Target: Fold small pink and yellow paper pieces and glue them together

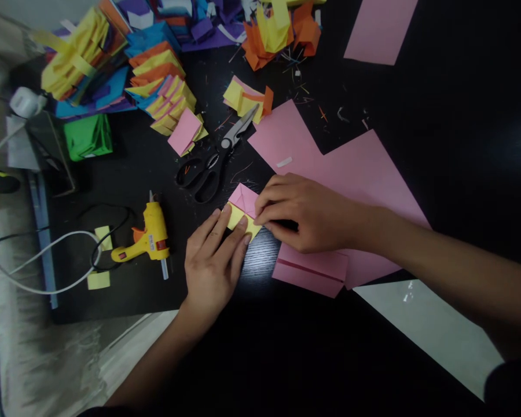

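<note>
Folded stack (158,63) looks done, big pink sheet (364,174) not so much, left hand (211,255) splayed over a pink-and-yellow piece (244,200), right hand (304,214) pinching it.

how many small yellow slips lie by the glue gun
2: the farther yellow slip, beside the glue gun, and the nearer yellow slip, toward the person. Others may be hidden.

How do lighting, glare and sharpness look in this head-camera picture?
Head view: dim overall; pale sheen on the black table beside the left hand; bright glints on the pale floor; scissors and glue gun have readable outlines.
</note>
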`<act>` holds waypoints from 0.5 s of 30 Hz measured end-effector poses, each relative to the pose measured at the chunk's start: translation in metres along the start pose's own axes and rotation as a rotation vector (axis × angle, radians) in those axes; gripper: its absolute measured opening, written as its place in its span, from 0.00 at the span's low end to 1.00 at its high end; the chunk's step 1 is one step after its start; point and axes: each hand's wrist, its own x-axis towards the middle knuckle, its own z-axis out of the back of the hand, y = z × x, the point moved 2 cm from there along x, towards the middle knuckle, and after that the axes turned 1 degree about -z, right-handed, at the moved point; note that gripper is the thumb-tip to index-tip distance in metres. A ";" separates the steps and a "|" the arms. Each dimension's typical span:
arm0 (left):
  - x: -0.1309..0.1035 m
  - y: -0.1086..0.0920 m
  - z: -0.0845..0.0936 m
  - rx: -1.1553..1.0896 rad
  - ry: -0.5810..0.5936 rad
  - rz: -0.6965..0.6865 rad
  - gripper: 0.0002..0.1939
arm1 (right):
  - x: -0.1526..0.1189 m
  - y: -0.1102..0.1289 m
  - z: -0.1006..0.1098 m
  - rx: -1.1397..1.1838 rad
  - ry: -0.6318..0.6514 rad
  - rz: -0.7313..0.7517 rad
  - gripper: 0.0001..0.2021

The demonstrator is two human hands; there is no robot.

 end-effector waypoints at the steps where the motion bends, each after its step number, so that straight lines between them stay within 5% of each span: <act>1: 0.000 0.000 0.000 -0.004 -0.005 0.002 0.20 | 0.002 -0.001 0.001 0.014 -0.036 -0.024 0.11; 5: 0.001 0.000 0.000 -0.050 -0.020 0.016 0.19 | 0.013 -0.004 0.002 -0.045 -0.188 -0.092 0.12; 15: 0.004 0.004 0.007 -0.291 -0.198 0.200 0.18 | 0.034 0.002 0.000 -0.092 0.023 -0.283 0.06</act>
